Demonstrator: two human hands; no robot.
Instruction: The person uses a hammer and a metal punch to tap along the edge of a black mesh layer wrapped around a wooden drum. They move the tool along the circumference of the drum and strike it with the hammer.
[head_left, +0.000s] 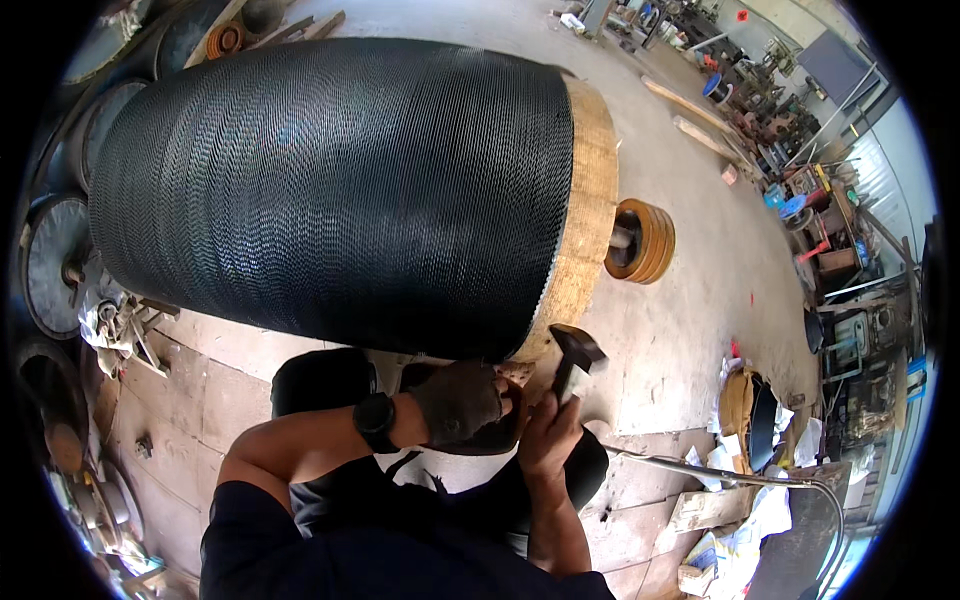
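In front of me lies a large drum [340, 190], its side covered in fine black ridges, with a pale, wood-like band [588, 180] around its right end. My left hand [455, 405], in a dark fingerless glove, is closed against the drum's near lower edge by the band. What its fingers grip is too small and hidden to make out. Wrapped round the handle of a hammer [577, 348] is my right hand [548, 435]. The hammer's dark head is raised beside the band's lower end, just right of my left hand.
A brown grooved pulley [642, 241] sits on a shaft beyond the drum's right end. Other large rollers [57, 262] stand along the left. Cluttered tools and machine parts [830, 215] line the right wall. A bent metal tube [740, 476] crosses the lower right near paper scraps and boards.
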